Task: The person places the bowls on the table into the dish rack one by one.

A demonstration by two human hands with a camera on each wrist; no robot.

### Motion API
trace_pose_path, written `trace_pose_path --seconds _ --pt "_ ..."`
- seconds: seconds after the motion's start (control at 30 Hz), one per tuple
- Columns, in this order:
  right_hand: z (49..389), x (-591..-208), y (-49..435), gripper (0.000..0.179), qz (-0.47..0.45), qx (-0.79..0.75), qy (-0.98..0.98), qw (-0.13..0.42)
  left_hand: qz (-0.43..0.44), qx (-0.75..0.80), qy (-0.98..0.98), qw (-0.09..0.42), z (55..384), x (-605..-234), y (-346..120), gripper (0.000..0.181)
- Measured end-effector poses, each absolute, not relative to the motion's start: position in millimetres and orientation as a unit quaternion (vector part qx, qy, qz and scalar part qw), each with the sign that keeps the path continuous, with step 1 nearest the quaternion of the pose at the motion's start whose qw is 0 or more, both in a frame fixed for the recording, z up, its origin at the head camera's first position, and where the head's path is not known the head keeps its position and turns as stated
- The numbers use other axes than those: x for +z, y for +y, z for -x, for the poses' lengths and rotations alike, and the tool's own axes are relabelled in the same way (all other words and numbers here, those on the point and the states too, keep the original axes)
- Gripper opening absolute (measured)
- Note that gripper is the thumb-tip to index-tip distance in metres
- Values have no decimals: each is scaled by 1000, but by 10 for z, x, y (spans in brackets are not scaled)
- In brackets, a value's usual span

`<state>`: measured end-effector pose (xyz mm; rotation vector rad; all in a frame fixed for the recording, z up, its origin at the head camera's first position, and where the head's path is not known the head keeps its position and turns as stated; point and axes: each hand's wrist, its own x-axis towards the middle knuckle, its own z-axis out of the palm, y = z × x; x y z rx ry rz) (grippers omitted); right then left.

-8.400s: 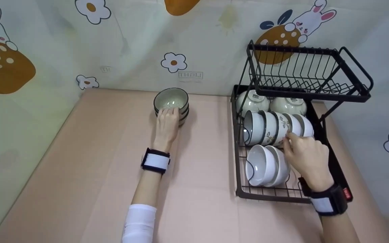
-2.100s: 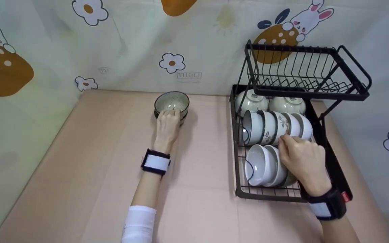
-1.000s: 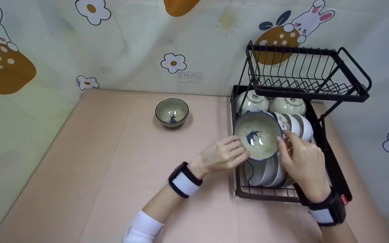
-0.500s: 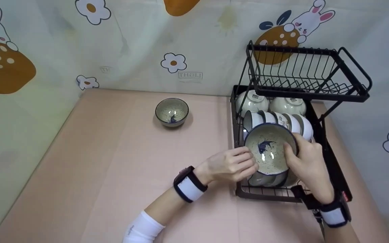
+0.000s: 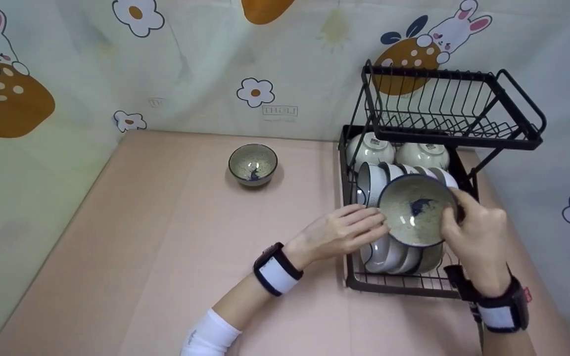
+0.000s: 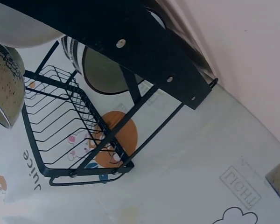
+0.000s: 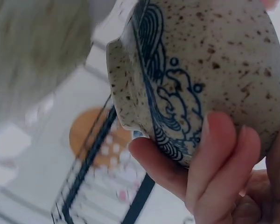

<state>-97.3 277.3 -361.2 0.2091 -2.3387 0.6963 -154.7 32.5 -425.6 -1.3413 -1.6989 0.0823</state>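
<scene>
A speckled grey-green bowl (image 5: 408, 212) with a blue fish inside is held tilted over the front of the dish rack, its inside toward the head camera. My right hand (image 5: 478, 237) grips its right rim, thumb inside; in the right wrist view the fingers (image 7: 219, 158) curl against its blue wave-patterned outside. My left hand (image 5: 339, 232) is at the bowl's left rim, fingers fairly straight. Below the held bowl, a front row of white bowls (image 5: 379, 257) ends in a speckled bowl (image 5: 431, 259). A similar bowl (image 5: 253, 165) stands upright on the table.
The black two-tier dish rack (image 5: 352, 285) stands at the right. Its upper basket (image 5: 458, 138) overhangs the back, where upturned bowls (image 5: 371, 148) sit. A middle row of bowls (image 5: 371, 183) stands on edge. A patterned cloth (image 5: 191, 69) hangs behind the pink table (image 5: 176, 207).
The stack at the back fell from three bowls to one. One speckled bowl joined the front row; another came to the rack, passing rightward as my right hand took hold and my left fingers straightened.
</scene>
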Motion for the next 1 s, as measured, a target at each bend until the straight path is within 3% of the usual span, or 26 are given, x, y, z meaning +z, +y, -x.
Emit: trace_pose_path --seconds 0.1,0.23,0.33,0.43,0.77,0.9,1.0 --pt "967 -3561 2864 28 -52 254 -896 361 542 40 -726 422 1569 -4292 303 27" --pt "958 -3514 2998 28 -19 217 -897 384 533 89 -786 301 1569 -4328 289 26" --pt "950 -3493 3082 29 11 194 -904 379 520 121 -822 198 1550 -4330 294 34" --pt "948 -3483 3147 31 39 181 -913 363 510 123 -839 145 1539 -4332 304 38" --pt "993 -3573 3247 36 28 89 -921 379 509 117 -842 139 1546 -4338 323 27" --pt "1002 -3607 3283 35 18 71 -934 350 509 109 -841 149 1548 -4340 318 22" --pt "1014 -3624 3298 22 6 61 -949 310 510 101 -841 152 1547 -4338 312 21"
